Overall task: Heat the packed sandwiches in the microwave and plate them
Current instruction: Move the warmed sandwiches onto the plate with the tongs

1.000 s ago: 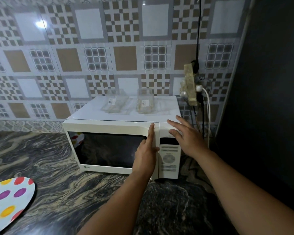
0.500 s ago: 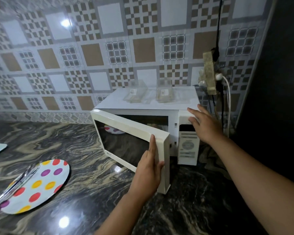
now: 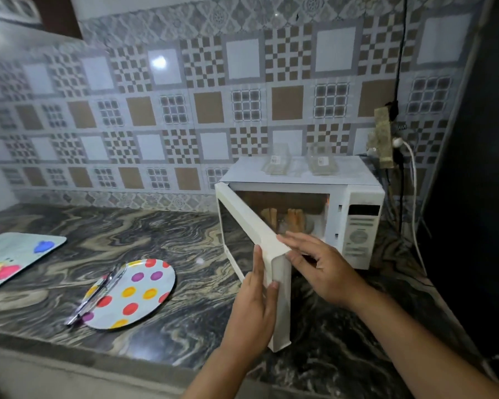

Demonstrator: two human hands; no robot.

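Note:
The white microwave (image 3: 360, 203) stands at the right of the counter with its door (image 3: 251, 226) swung wide open toward me. Inside, two sandwiches (image 3: 283, 218) stand upright on the turntable. My left hand (image 3: 255, 306) holds the free edge of the door, fingers on its outer face and thumb on the edge. My right hand (image 3: 320, 263) reaches past the door's inner side with relaxed fingers touching its top corner. Two empty clear plastic sandwich packs (image 3: 300, 164) lie on top of the microwave. A round polka-dot plate (image 3: 139, 295) lies on the counter to the left.
Metal tongs (image 3: 97, 293) rest across the plate's left rim. A rectangular painted tray (image 3: 15, 257) lies at the far left. A socket strip and cables (image 3: 386, 139) hang on the tiled wall right of the microwave. A dark wall (image 3: 478, 168) bounds the right side.
The microwave door went from closed to wide open, pulled by my left hand. My right hand left the control panel's top and came to the door's inner side. The view shifted left.

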